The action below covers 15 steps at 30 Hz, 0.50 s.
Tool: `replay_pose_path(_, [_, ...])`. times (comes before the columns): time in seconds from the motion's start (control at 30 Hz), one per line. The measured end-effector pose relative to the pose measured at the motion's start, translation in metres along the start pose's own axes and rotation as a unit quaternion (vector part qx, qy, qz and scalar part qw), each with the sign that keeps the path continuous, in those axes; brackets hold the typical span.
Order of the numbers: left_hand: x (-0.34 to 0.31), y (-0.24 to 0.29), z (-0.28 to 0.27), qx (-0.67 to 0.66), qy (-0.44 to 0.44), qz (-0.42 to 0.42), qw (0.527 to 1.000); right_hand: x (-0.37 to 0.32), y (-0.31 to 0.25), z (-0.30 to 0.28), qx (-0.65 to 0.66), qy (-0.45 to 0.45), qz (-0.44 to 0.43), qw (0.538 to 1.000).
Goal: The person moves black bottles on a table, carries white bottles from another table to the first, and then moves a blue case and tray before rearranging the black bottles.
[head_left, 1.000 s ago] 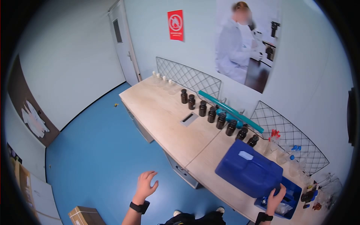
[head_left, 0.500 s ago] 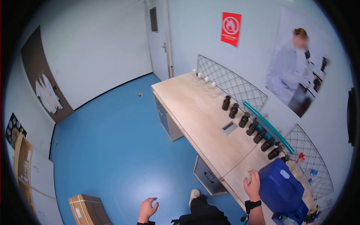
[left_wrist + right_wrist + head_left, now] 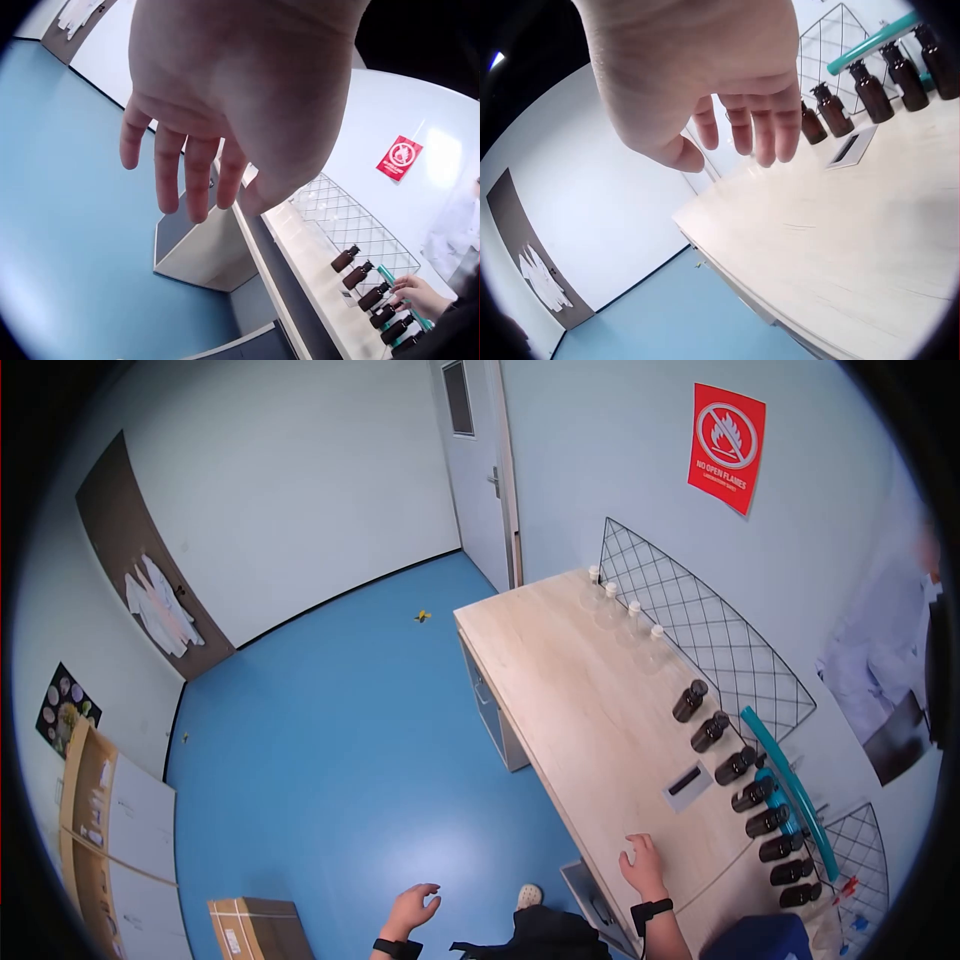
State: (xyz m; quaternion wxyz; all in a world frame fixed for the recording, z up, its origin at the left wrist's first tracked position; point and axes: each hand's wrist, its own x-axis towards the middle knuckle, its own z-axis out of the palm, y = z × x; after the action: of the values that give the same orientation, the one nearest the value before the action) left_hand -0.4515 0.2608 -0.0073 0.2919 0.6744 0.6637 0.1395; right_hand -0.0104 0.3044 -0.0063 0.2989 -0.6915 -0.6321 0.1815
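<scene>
My left hand (image 3: 411, 910) hangs over the blue floor, left of the bench, its fingers loose and nothing in them. Over the front part of the wooden bench (image 3: 560, 690) is my right hand (image 3: 643, 867), also holding nothing, with relaxed fingers. Nearest to it stands a row of brown glass bottles (image 3: 767, 821) with dark stoppers, running along the back of the bench. At the lower right, the blue jerrycan (image 3: 760, 938) is partly cut off by the frame edge. In the right wrist view, several brown bottles (image 3: 871, 94) stand beyond my fingers.
Clear bottles with white caps (image 3: 634, 618) stand at the bench's far end. Behind the brown bottles lies a teal tube (image 3: 790, 790), near a wire grid (image 3: 700, 615). A socket plate (image 3: 687, 787) is set in the benchtop. A cardboard box (image 3: 262, 928) sits on the floor.
My right hand has left the blue jerrycan and moved left along the bench. The head view has turned left, so the jerrycan slides toward the lower right edge. My left hand stays empty.
</scene>
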Motion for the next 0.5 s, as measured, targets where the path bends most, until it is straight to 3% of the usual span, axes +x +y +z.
replay_pose_path(0.23, [0.098, 0.017, -0.019, -0.006, -0.033, 0.001, 0.999, 0.099, -0.012, 0.017, -0.017, -0.053, 0.004, 0.998])
replay_pose_path(0.5, [0.233, 0.031, -0.019, -0.011, -0.143, 0.1, 0.985, 0.102, 0.01, 0.04, -0.028, -0.05, 0.116, 0.992])
